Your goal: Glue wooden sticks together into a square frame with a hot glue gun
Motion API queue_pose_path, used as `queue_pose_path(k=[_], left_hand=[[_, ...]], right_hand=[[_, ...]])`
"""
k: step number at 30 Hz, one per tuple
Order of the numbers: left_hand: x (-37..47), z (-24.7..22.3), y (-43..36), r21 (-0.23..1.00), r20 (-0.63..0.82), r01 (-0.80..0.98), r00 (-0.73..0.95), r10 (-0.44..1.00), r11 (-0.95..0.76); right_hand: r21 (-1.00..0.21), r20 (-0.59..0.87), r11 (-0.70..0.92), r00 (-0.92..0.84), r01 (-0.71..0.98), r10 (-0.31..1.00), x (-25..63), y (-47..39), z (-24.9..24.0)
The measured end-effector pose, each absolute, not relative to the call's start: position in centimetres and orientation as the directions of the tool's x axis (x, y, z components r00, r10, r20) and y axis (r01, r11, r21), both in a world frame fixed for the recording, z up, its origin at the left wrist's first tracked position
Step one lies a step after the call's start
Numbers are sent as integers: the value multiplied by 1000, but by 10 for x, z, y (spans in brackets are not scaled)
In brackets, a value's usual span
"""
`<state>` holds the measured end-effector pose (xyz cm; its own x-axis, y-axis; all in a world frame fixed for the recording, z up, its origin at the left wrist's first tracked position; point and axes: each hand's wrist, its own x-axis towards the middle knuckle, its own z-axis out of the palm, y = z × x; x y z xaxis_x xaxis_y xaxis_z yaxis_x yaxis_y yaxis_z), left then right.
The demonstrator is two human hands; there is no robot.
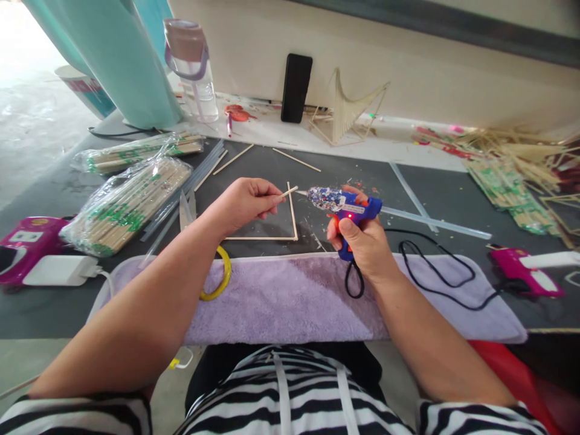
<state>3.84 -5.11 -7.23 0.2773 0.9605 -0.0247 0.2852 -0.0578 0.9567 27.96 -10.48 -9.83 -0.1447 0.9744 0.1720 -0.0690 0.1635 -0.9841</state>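
My left hand [254, 204] pinches a thin wooden stick [290, 191], whose free end crosses the top of another stick. That stick [292, 211] meets a third stick [263, 238] at a corner near the purple cloth. In my right hand [362, 232] is a blue glue gun [347, 206], its nozzle pointing left at the tip of the held stick, very close to it. A small red light glows on the gun. A clear glue rod [435, 225] extends from its back. Whether nozzle and stick touch is too small to tell.
Bagged sticks [136, 202] and scissors [188, 208] lie left. A bottle [193, 72], an upright phone [296, 87] and a stick model [348, 109] stand at the back. A black cord [444, 284] crosses the purple cloth [281, 296]. More sticks [512, 187] lie right.
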Motion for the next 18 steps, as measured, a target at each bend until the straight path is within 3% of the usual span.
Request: queue_pose_path(k=[5,11,18], left_hand=[[38,-65,-54,976,-104,216,316,943,35],[29,-69,-51,985,-76,174,415,907,3],[25,-72,-46,982,-53,188,387,921,-23]], right_hand=[[-987,159,155,-103,-53,982,279,-103,-98],[-999,29,26,-56,-37,998,283,-99,-93],[-902,-367,-353,10,-251,930,325,-121,-88]])
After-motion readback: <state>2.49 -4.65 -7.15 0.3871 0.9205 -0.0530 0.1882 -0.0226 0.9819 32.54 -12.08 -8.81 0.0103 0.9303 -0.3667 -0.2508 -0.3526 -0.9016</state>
